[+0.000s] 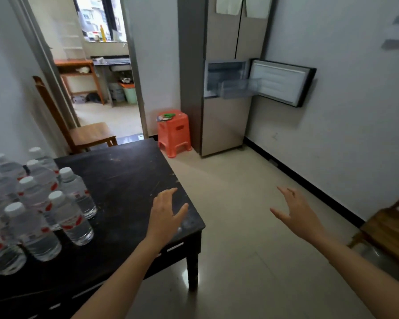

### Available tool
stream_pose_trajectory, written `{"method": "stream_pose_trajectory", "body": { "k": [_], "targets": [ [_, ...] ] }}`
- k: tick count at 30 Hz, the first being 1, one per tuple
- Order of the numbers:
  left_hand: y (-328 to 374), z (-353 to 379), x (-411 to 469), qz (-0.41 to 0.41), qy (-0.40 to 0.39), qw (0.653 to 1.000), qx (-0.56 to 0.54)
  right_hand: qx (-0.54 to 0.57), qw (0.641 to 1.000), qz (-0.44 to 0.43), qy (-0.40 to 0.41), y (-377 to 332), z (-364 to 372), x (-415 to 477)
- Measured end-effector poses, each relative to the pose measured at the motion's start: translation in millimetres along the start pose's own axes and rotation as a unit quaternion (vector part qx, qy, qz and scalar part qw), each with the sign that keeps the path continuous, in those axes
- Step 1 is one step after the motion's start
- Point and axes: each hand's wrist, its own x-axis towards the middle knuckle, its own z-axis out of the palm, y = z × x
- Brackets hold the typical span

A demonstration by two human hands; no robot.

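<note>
My left hand (165, 212) hovers over the right end of a black table (129, 180), fingers relaxed and spread, holding nothing. My right hand (296, 212) is out over the tiled floor to the right of the table, fingers spread and empty. Several clear water bottles (42, 203) with white caps and red labels stand grouped on the table's left side. Across the room a grey fridge (226, 125) has a small middle door (283, 82) swung open to the right, with a clear drawer (237, 88) pulled out.
An orange plastic stool (174, 134) stands left of the fridge. One wooden chair (78, 130) sits behind the table by a doorway into a kitchen; another wooden chair (392, 231) is at the right wall. Tiled floor (240, 203) runs between table and fridge.
</note>
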Motion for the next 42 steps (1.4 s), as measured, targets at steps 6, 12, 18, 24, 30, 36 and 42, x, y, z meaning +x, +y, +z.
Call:
{"method": "stream_pose_trajectory", "body": {
  "k": [6,12,18,24,30,36,42],
  "targets": [
    [58,41,6,-0.013,0.032,0.999,-0.001,0.013,1.000,-0.014,0.005,73,-33,-5],
    [108,88,-2,-0.031,0.073,0.996,0.028,0.012,0.999,-0.035,0.007,128,-59,13],
    [116,112,9,-0.033,0.089,0.991,0.096,0.021,0.997,-0.073,-0.003,146,-52,50],
    [109,129,47,-0.076,0.105,0.984,0.124,0.044,0.996,-0.081,-0.006,161,-42,106],
    [89,161,120,-0.112,0.138,0.977,0.116,0.034,0.995,-0.093,-0.005,183,-42,196],
    [91,207,218,-0.099,0.133,0.981,0.106,-0.028,0.995,-0.095,-0.030,218,-50,283],
    [102,253,292,-0.062,0.111,0.985,0.115,0.011,0.999,-0.032,-0.026,254,-44,343]
  ]
}}
